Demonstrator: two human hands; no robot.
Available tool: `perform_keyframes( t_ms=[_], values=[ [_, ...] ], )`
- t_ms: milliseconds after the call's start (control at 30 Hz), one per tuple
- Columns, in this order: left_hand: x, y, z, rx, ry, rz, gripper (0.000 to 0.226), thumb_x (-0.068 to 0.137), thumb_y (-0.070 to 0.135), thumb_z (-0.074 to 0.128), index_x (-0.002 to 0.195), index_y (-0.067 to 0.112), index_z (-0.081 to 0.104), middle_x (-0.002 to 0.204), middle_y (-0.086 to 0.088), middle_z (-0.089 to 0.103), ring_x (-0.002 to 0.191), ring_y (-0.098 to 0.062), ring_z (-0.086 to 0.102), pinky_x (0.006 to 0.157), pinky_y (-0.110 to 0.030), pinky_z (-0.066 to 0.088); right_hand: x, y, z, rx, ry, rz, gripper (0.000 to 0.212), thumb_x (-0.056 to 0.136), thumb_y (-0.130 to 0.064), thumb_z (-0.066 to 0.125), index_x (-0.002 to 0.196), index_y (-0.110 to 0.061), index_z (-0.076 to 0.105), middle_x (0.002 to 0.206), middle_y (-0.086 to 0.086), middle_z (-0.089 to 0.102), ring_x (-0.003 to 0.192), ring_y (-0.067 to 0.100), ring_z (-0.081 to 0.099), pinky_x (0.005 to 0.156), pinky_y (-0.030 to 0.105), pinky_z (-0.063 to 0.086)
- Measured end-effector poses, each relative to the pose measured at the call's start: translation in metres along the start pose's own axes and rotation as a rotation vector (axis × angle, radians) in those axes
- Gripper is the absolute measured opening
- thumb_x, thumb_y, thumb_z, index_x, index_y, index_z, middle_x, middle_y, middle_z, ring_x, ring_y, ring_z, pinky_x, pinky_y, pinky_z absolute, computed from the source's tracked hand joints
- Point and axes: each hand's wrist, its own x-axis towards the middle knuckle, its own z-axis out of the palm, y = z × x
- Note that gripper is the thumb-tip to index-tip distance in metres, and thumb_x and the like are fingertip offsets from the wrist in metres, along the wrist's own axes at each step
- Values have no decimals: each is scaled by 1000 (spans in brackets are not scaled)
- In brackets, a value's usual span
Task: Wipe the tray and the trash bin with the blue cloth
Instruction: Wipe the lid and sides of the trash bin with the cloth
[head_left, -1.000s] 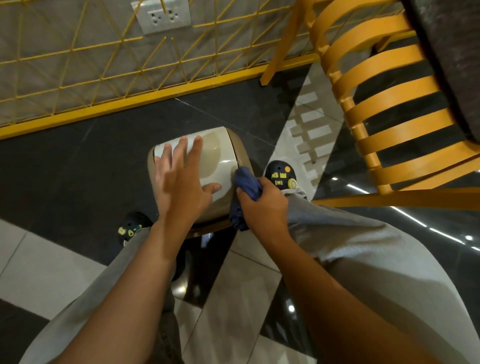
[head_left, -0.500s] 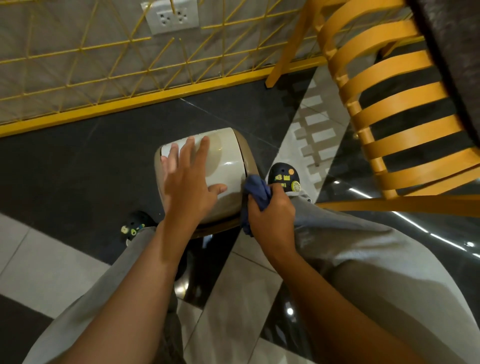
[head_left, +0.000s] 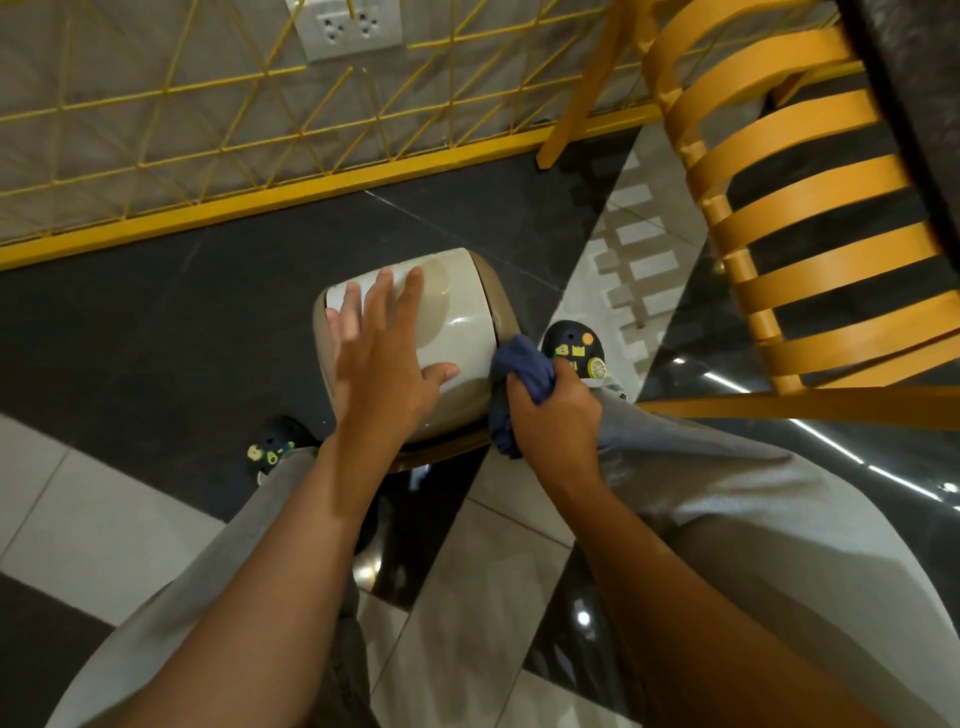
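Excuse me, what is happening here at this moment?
A person is wiping a beige trash bin that stands on the floor. The left hand lies flat on its lid with the fingers spread, apparently steadying it. The right hand grips the bunched blue cloth against the bin's right side.

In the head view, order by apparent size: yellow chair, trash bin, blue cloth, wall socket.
1. Yellow chair
2. Trash bin
3. Wall socket and blue cloth look alike, the cloth partly hidden by the right hand.
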Motion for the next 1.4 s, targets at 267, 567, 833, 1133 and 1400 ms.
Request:
perform_keyframes(
  t_ms=[267,567,833,1133,1400],
  values=[
    [-1,0,-2,-11,-6,1,91,78,42,67,147,26,10,156,-3,8,142,-32,2,115,-52,12,6,13,-10,-20,-90,222,30,90,-26,55,113,-7,55,105,14,61,97,26,58,76,31,44],
    [9,-19,-8,8,85,99,91,68,34,79,142,14,31,148,-14,29,136,-39,21,110,-58,22,14,4,-7,18,-183,134,29,86,-28,61,105,-6,60,101,15,66,93,25,61,85,38,51],
    [22,-46,-28,30,-37,81,95,73,32,76,147,22,16,155,-6,11,143,-32,0,115,-50,1,9,-5,10,-22,-366,87,34,87,-31,60,109,-6,58,105,14,64,93,21,58,83,34,48],
    [15,-16,-19,7,36,228,84,79,32,67,147,16,19,157,-14,0,141,-40,-14,111,-49,-10,34,-5,-20,-61,-271,1,32,90,-24,52,122,-18,48,109,6,58,100,21,52,86,30,39],
    [15,-11,-1,321,18,326,103,64,61,69,146,15,26,153,-18,20,136,-53,14,103,-70,15,52,-11,-10,372,-437,189,21,83,-8,49,99,-20,48,93,9,55,99,30,57,93,45,49]
  ],
)
